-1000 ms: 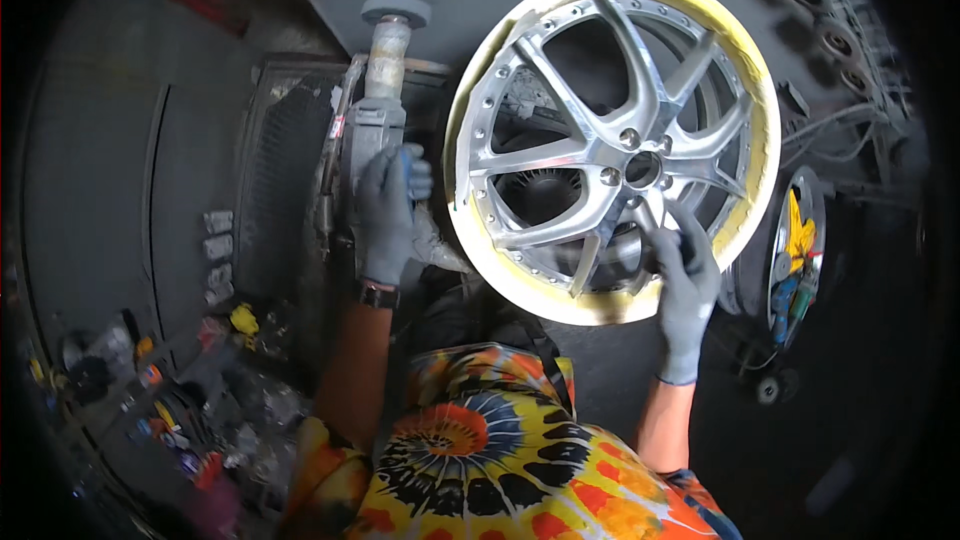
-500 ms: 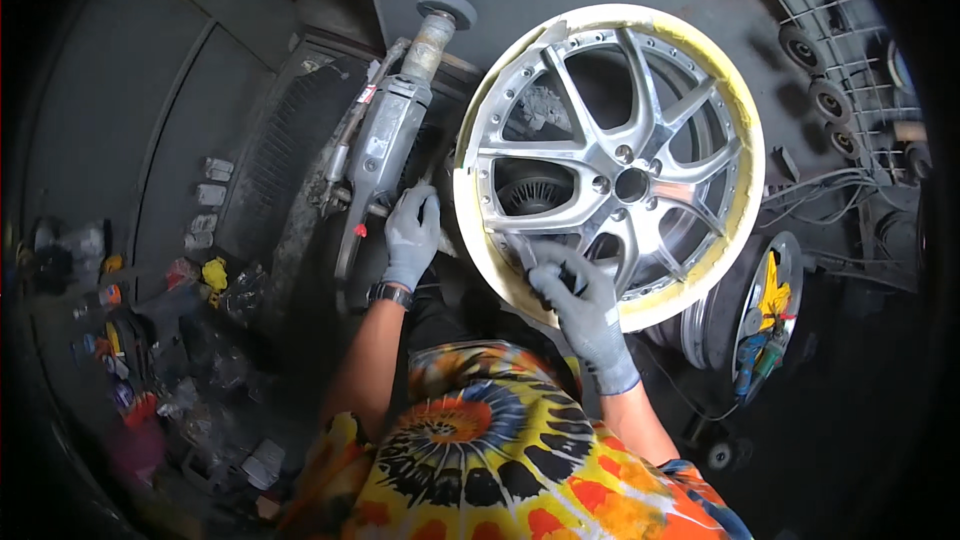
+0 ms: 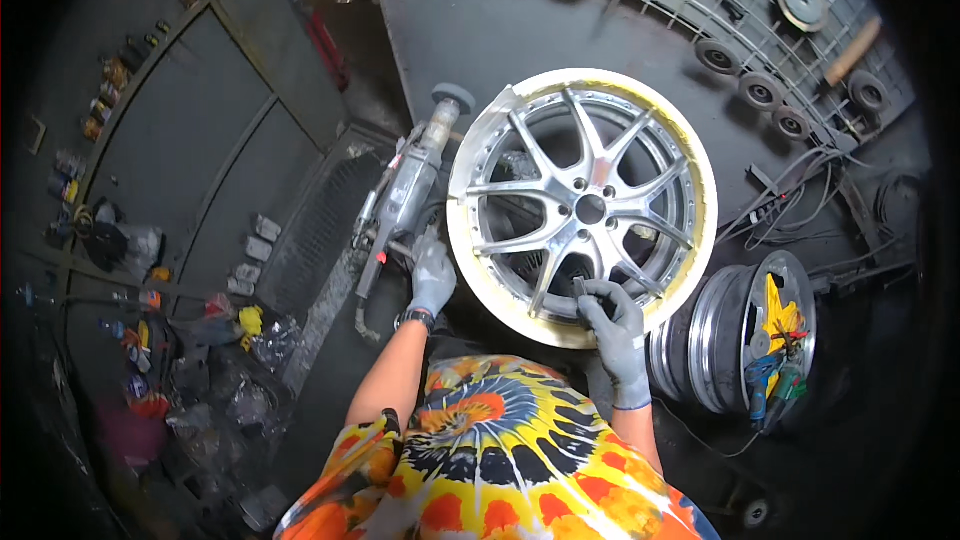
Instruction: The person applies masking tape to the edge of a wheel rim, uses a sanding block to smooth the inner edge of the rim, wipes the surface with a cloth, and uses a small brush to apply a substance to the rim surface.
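Observation:
An alloy wheel [image 3: 590,165] with bright metal spokes lies face up before me. Cream and yellow masking [image 3: 706,190] covers its rim, and a loose grey-beige strip [image 3: 482,145] stands out at the upper left. My right hand [image 3: 622,335], in a grey glove, is closed over the near edge of the wheel, pinching a small dark flat piece [image 3: 579,286]. My left hand [image 3: 433,275], also gloved, is beside the grey power grinder [image 3: 408,190]. Its fingers look curled close to the tool's side handle; what they hold is hidden.
Several abrasive discs [image 3: 762,92] hang on a wire rack at the upper right. Another wheel barrel [image 3: 715,340] stands at the right, with a yellow cloth [image 3: 775,315] and power tools inside. Cables [image 3: 800,210] run along the wall. Plastic-wrapped clutter [image 3: 250,400] is at the left.
The view has shifted, showing more of the rack. My right hand has moved from over the spokes to the wheel's near edge. My left hand stays by the grinder.

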The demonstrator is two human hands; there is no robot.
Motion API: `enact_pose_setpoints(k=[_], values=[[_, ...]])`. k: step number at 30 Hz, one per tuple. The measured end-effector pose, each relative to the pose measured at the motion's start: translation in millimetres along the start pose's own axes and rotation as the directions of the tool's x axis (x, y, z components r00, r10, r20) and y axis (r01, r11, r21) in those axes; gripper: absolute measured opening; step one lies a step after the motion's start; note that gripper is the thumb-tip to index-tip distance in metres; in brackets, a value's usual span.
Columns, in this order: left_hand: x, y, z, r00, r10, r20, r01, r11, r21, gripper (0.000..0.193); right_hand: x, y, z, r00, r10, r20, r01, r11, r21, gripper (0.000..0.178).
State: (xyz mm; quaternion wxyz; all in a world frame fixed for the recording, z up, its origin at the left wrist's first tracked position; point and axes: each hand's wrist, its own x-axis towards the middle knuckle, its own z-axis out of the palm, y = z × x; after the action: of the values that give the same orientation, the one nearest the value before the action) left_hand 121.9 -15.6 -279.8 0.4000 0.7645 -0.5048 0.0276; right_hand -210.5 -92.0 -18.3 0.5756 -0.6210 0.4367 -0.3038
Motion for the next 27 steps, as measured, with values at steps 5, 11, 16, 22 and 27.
enact_pose_setpoints(k=[5,11,16,22,27], values=[[-7,21,6,0.985,0.065,0.157,-0.094,0.978,0.185,0.041,-15,15,-8,0.997,-0.003,-0.071,0.006,0.999,0.044,0.024],[-2,13,0,0.981,0.026,0.191,-0.047,0.993,0.108,0.011,7,8,29,0.996,0.038,-0.079,-0.033,0.997,0.07,0.024],[17,34,-21,0.967,0.157,0.2,-0.173,0.983,0.066,0.014,87,5,68,0.973,-0.077,-0.219,0.028,0.976,-0.218,0.03],[64,33,-61,0.865,-0.284,0.414,0.448,0.81,-0.378,0.029,173,-17,141,0.94,-0.202,-0.276,0.07,0.904,-0.422,0.027],[129,57,-88,0.882,-0.256,0.395,0.465,0.605,-0.646,0.034,228,-2,180,0.902,-0.1,-0.421,-0.036,0.953,-0.302,0.028]])
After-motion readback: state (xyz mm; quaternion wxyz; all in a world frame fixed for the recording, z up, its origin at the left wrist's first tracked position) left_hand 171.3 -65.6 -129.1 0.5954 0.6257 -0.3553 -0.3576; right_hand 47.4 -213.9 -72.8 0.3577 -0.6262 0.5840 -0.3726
